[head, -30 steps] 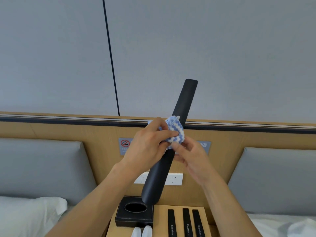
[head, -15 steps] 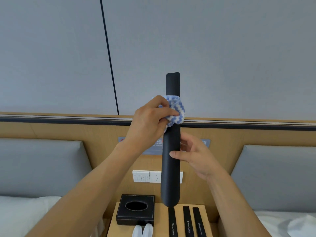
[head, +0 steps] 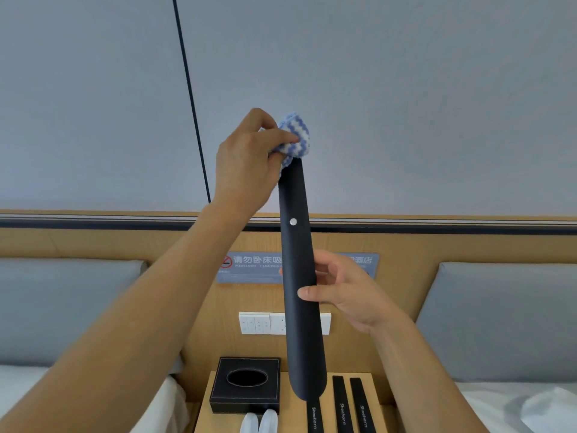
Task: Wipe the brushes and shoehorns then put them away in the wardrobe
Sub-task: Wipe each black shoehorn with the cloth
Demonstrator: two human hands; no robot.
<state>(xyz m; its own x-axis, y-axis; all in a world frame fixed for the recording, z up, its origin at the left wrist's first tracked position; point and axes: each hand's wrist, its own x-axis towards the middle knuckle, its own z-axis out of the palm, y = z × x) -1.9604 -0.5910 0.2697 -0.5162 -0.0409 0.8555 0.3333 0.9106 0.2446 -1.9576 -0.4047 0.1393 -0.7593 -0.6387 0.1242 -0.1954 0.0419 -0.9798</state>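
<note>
We held a long black shoehorn [head: 299, 276] straight up in the middle of the frame. Its round wide end hung low, just above the light wooden counter [head: 212, 410] at the bottom of the frame. A small silver dot showed on the upper part of it.

Our right hand [head: 340, 292] was just right of the middle of the frame. Its grip was closed on the middle of the long black shoehorn, with the thumb in front and the fingers [head: 327, 264] behind.

Our left hand [head: 249, 151] was above it, near the middle of the frame. Its grip pinched a bunched blue and white zigzag cloth [head: 293, 139], and the cloth covered the top tip of the shoehorn.

On the counter stood a black box with an oval hole [head: 246, 382], at the bottom middle. Three flat black strips with the word Shoehorn [head: 342, 404] lay side by side to the right of the box. Two small white things [head: 259, 421] peeked in at the bottom edge, and we could not tell what they were.

Grey cushions [head: 62, 307] sat at the left and right sides of the frame.
</note>
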